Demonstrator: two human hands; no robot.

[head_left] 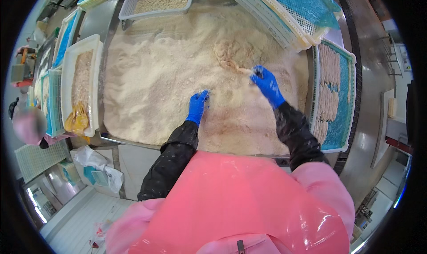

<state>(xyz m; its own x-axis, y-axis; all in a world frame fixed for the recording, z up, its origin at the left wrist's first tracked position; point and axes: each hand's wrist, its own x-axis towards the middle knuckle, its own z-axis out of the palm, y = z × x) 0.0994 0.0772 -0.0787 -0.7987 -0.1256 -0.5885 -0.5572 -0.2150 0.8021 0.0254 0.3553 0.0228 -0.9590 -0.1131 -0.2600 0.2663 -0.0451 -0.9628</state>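
A wide metal-edged table is spread with pale breading crumbs (pixel 147 76). At its middle lies a heap of pale raw strips (pixel 227 51), partly buried in crumbs. My right hand (pixel 268 86), in a blue glove, pinches the end of a pale raw strip (pixel 238 68) that stretches left toward the heap. Nearer me and to the left, my left hand (pixel 196 107), also gloved in blue, is low over the crumbs. Its fingers are curled together, with crumbs stuck to the tips; whatever they may hold is hidden.
At the right, a blue-lined tray (pixel 342 116) bears rows of coated strips. Stacked white trays (pixel 267 14) lean in at the back right. A white basket of crumbs (pixel 126 11) stands at the back left. A white tub (pixel 66 76) at left holds pinkish meat and a yellow glove (pixel 78 118).
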